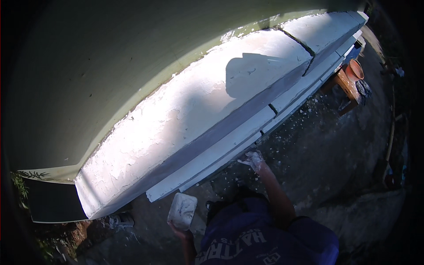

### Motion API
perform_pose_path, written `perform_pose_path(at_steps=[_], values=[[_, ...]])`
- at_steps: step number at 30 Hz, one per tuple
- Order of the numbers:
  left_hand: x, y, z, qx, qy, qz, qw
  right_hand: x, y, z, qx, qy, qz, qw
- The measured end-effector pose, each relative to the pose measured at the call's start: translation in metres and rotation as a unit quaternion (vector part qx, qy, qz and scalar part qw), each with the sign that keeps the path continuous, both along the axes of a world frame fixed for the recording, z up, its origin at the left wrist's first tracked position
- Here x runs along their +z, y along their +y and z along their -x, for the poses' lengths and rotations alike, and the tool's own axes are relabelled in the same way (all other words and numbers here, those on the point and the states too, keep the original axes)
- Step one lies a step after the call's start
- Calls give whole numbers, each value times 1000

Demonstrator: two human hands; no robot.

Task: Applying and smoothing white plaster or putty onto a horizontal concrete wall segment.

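My left hand [180, 232] is closed under and around a small white rectangular tub [183, 210], whose inside is smeared with white and grey. My right hand [253, 160] is coated in white paste. Its fingers are partly spread, and I see nothing in them. It hovers close to the lower edge of a long, stepped white ledge [221, 166]. Above that step, the broad top slab [176, 110] has a rough, patchy white coating. A dark crack [296, 39] crosses the slab toward its far right end.
A green-grey wall [97, 66] rises behind the slab. To the right, a wooden stool [347, 88] carries an orange-brown pot [354, 70] and a dark cloth [363, 89]. White specks dot the dark floor [327, 145]. A dark panel [53, 201] stands at the left end.
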State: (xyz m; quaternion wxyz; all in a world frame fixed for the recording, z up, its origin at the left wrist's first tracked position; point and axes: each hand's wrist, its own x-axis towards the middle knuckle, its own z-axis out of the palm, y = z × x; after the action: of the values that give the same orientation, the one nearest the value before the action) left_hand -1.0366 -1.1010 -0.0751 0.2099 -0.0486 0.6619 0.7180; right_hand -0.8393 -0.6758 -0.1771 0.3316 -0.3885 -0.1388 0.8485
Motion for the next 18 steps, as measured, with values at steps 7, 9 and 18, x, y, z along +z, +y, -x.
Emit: perform_pose_path(at_steps=[7, 9, 18], values=[[14, 16, -8, -1, -56, -82, 995, -34, -22, -34, 24, -90, 93, 991], [14, 15, -14, -19, -77, -87, 993, -47, -15, -24, 26, -99, 48, 994], [-20, -29, -18, -1, 90, 48, 995, 36, 20, -26, -1, -101, -16, 995]])
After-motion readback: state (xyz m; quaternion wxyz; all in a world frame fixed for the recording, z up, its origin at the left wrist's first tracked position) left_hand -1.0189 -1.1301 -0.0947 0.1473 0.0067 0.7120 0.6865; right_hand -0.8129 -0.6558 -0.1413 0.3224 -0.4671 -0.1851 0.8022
